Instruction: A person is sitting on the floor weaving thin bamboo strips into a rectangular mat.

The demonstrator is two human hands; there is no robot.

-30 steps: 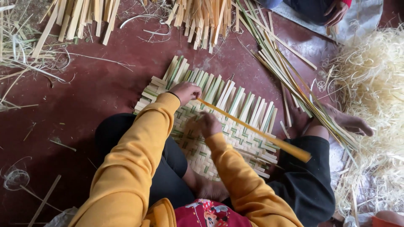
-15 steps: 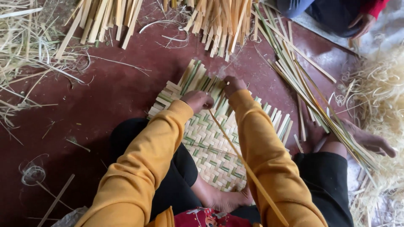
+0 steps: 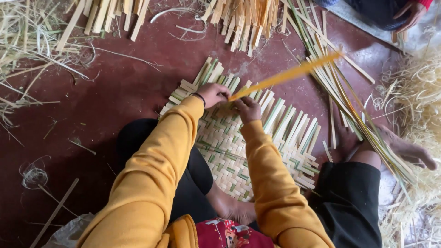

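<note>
I am looking down on weaving in progress. My left hand (image 3: 212,94) rests on the far edge of the woven mat (image 3: 239,138), fingers curled down and pressing the loose ends there. My right hand (image 3: 248,109) sits just beside it, closed around the near end of a long yellow strip (image 3: 287,76), which angles up and away to the right and is blurred along its length. The mat itself lies flat on the dark red floor (image 3: 115,92), between my knees, its unwoven ends fanning out toward the top and the right.

As I judge it, the step in hand is feeding this strip into the weave at the mat's far edge. The next move calls for a steady left hand, lifting alternate ends so the strip's tip can pass under and over them, while the right hand guides it low and flat rather than letting it wave.

A bundle of long green and pale strips (image 3: 349,96) lies to the right, with cut bamboo pieces (image 3: 248,20) beyond the mat and loose shavings (image 3: 420,96) at the right edge. Another person's hand (image 3: 409,14) shows in the top right corner, well apart from mine.
</note>
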